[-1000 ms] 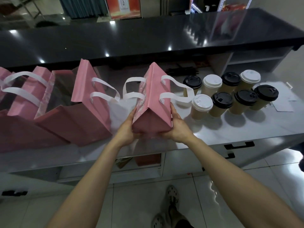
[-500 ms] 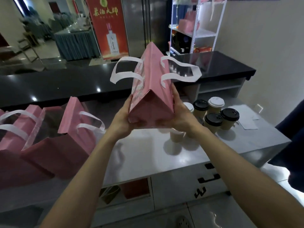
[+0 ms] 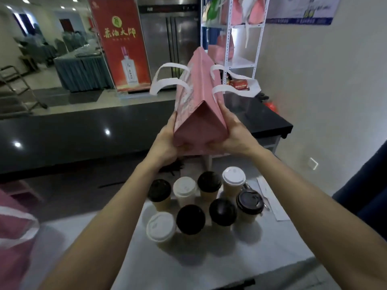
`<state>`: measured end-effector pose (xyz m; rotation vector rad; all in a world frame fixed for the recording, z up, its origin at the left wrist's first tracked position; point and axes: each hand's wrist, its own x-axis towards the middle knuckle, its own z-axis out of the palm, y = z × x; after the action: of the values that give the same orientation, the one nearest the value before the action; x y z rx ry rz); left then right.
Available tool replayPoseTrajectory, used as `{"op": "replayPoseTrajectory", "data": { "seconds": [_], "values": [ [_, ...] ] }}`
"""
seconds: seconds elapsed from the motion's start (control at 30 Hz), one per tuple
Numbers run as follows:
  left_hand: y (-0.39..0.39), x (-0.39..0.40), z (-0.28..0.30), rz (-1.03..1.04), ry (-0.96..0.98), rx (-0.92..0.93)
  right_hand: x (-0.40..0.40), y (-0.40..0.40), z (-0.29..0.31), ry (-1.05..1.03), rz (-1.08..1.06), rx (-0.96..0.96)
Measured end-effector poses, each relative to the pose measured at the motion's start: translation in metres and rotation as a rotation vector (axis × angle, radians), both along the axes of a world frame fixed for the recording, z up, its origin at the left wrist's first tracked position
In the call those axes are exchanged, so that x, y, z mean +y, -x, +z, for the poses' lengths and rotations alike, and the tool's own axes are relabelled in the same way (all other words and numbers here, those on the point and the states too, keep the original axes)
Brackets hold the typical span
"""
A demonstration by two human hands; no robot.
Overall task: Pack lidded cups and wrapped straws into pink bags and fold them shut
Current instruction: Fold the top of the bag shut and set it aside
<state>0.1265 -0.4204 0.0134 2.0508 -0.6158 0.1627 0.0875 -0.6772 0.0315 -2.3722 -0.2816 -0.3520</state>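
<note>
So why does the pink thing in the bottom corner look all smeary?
In the head view, the pink bag at the lower left is motion-blurred and near the lens; the held bag and cups look sharper; ceiling lights glare on the black counter.

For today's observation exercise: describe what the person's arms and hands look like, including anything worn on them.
Both forearms are bare right up to the frame edge, with no sleeves showing. The left hand and right hand wear no gloves, and no watch, bracelet or ring is visible.
</note>
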Motion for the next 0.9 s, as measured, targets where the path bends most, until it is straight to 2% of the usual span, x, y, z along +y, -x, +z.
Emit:
{"op": "replayPoseTrajectory", "data": {
  "seconds": [0.17, 0.37, 0.6, 0.8, 0.9],
  "values": [
    [-0.058, -0.078, -0.002, 0.045, 0.007, 0.006, -0.078, -0.063, 0.010, 0.031, -0.014, 0.033],
    [-0.092, -0.118, -0.026, 0.064, -0.167, 0.002, -0.124, -0.107, -0.016, 0.085, 0.002, 0.175],
    [-0.107, -0.136, -0.032, 0.133, -0.155, 0.011, -0.149, -0.128, -0.033, 0.031, -0.074, 0.180],
    [-0.112, -0.157, -0.033, 0.209, -0.147, 0.049, -0.155, -0.123, -0.028, 0.078, -0.134, 0.203],
    [-0.109, -0.152, -0.029, 0.208, -0.154, 0.078, -0.158, -0.095, -0.031, 0.181, -0.219, 0.244]
  ]
}}
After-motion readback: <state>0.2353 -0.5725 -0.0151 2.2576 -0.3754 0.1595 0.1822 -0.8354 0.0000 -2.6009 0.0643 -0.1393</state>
